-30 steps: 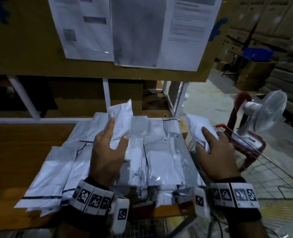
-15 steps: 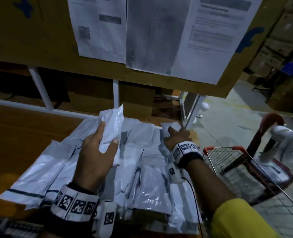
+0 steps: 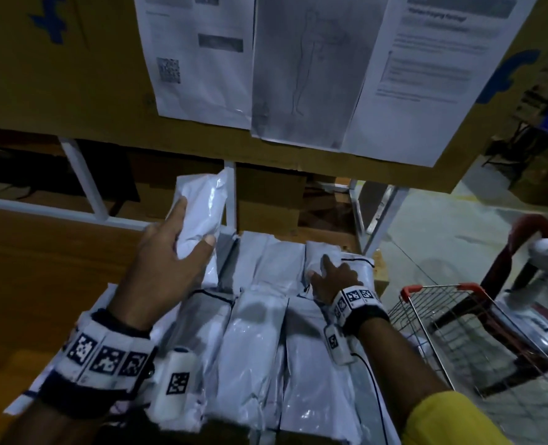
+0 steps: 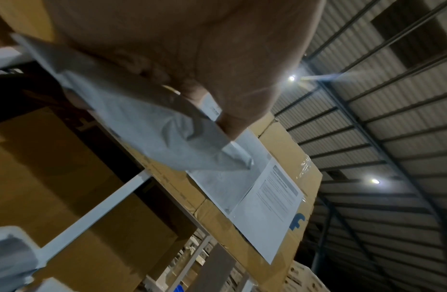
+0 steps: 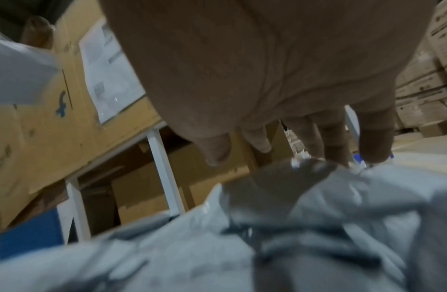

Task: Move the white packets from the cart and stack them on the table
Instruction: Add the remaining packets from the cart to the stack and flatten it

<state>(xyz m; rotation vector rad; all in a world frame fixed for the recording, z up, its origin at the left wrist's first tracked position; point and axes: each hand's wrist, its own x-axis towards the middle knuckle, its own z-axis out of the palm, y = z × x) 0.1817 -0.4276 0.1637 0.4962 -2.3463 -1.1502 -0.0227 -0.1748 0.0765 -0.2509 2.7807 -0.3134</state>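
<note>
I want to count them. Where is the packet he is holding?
In the head view, the packet is in the left hand, raised above the pile's left side.

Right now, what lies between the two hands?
In the head view, white packets stacked on the table fill the stretch between the left hand and right hand.

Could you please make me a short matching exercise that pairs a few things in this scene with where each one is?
Things:
1. left hand
2. right hand
3. red-handled wire shopping cart
4. white printed paper sheets

Places:
A. taped to the brown cardboard box above the table
B. resting on the white plastic packets laid out on the wooden table
C. raised above the table, holding one white plastic packet
D. standing to the right of the table

Pairs: 1-C, 2-B, 3-D, 4-A
</note>
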